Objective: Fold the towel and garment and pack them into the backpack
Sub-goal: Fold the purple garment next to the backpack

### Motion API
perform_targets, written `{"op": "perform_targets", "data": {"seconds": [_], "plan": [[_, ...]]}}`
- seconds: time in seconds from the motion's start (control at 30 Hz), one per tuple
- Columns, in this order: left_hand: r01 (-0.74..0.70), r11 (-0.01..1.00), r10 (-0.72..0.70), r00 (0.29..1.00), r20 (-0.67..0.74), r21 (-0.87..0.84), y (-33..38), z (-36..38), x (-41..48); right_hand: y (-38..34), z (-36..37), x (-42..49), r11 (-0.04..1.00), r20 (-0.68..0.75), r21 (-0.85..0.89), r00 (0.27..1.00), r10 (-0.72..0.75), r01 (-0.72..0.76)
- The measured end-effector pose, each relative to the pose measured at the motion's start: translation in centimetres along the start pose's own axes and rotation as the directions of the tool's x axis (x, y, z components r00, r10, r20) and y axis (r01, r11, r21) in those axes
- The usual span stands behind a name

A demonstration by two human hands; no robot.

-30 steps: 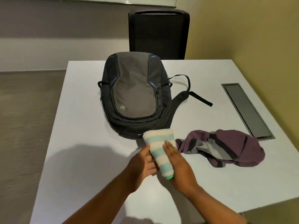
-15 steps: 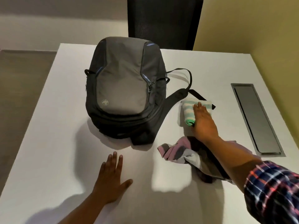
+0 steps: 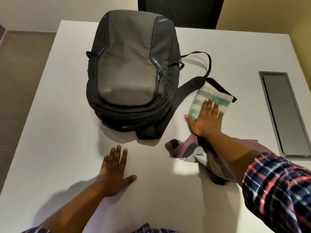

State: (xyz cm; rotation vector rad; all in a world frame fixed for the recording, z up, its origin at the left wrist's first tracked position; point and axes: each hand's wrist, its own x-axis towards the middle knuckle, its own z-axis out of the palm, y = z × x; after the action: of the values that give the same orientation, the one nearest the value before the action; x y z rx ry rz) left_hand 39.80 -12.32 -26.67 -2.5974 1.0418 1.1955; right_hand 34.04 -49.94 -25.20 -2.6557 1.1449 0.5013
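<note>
Head view, the only cam we've got: we're looking down on a white table (image 3: 67,132) w/ the grey backpack (image 3: 131,73) lying front-up at centre, zips closed as far as we can see. Right hand (image 3: 206,120) is flat on the folded striped towel (image 3: 212,98), fingers straight and a bit spread, pressing rather than gripping. The towel sits just right of the backpack, its far edge touching the black strap (image 3: 190,88). Left hand (image 3: 114,172) lies palm-down on bare tabletop in front of the pack, fingers fanned apart, holding nothing. Now the one that matters: the garment (image 3: 188,152), purple w/ grey stripes, is a crumpled heap under the right forearm, just behind the right wrist on our near side. Its long axis runs diagonally, from the far-left end near the pack's base to the near-right end by the plaid sleeve (image 3: 276,187). So the right hand is clearly nearer and only needs to pull back toward us, while the left would have to cross rightward to catch the loose left end. We'd call the towel fold done, garment not yet folded, nothing packed. Watch the strap: it's right by the towel and could snag. Beyond that, a dark chair (image 3: 181,10) at the far edge and a grey hatch (image 3: 284,113) set into the table at right.
</note>
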Motion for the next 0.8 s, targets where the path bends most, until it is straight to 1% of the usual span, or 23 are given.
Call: {"op": "perform_targets", "data": {"seconds": [0.1,0.17,0.2,0.27,0.33,0.4,0.47,0.53,0.6,0.63,0.67,0.7,0.73,0.8], "plan": [[-0.013,1.000,0.014,0.998,0.063,-0.014,0.2,-0.7,-0.2,-0.1,-0.7,-0.3,1.000,0.046,-0.003,0.999,0.002,-0.002],[-0.017,1.000,0.017,0.997,0.073,-0.001,0.3,-0.9,-0.1,-0.2,-1.6,-1.4,1.000,0.058,0.006,0.998,-0.020,0.019],[-0.017,1.000,0.016,0.997,0.073,0.004,0.3,-0.8,-0.1,-0.2,-2.0,-2.4,0.999,0.035,0.023,0.998,-0.044,0.043],[-0.012,1.000,0.011,0.997,0.080,0.006,0.3,-0.7,0.0,-0.2,-2.6,-5.5,0.988,-0.073,0.070,0.989,-0.130,0.136],[-0.017,1.000,0.018,0.996,0.086,-0.003,0.4,-0.6,0.0,0.2,-2.6,-9.2,0.962,-0.175,0.107,0.957,-0.230,0.251],[-0.040,0.999,0.040,0.997,0.068,-0.002,0.4,-0.5,-0.1,0.8,-1.6,-12.8,0.949,-0.200,0.130,0.945,-0.260,0.289],[-0.051,0.999,0.051,0.997,0.063,-0.006,0.5,-0.6,-0.2,1.2,-0.3,-15.2,0.962,-0.147,0.085,0.958,-0.246,0.261],[-0.068,0.998,0.069,0.997,0.036,-0.011,0.2,-0.9,-0.7,1.3,1.0,-17.4,0.982,-0.071,0.036,0.980,-0.184,0.187],[-0.107,0.994,0.107,0.994,-0.011,-0.024,-0.3,-1.3,-1.3,1.3,1.6,-19.1,0.995,-0.018,0.098,1.000,-0.025,0.027],[-0.135,0.990,0.134,0.990,-0.033,-0.046,-0.5,-1.6,-1.6,1.2,1.7,-19.8,0.995,-0.002,0.087,0.999,0.048,-0.047],[-0.163,0.983,0.158,0.986,-0.053,-0.090,-1.0,-1.9,-2.2,0.9,2.0,-20.4,0.995,-0.019,0.056,0.996,0.090,-0.088],[-0.184,0.971,0.176,0.982,-0.069,-0.151,-1.5,-2.2,-3.0,0.5,2.4,-20.9,0.995,-0.055,0.014,0.994,0.100,-0.099],[-0.201,0.958,0.187,0.978,-0.088,-0.206,-2.2,-2.5,-3.8,0.0,2.8,-21.4,0.995,-0.093,0.012,0.991,0.095,-0.095],[-0.240,0.940,0.212,0.967,-0.139,-0.241,-3.6,-2.8,-5.3,-1.4,3.4,-22.2,0.999,-0.121,0.018,0.992,0.033,-0.031]]}}
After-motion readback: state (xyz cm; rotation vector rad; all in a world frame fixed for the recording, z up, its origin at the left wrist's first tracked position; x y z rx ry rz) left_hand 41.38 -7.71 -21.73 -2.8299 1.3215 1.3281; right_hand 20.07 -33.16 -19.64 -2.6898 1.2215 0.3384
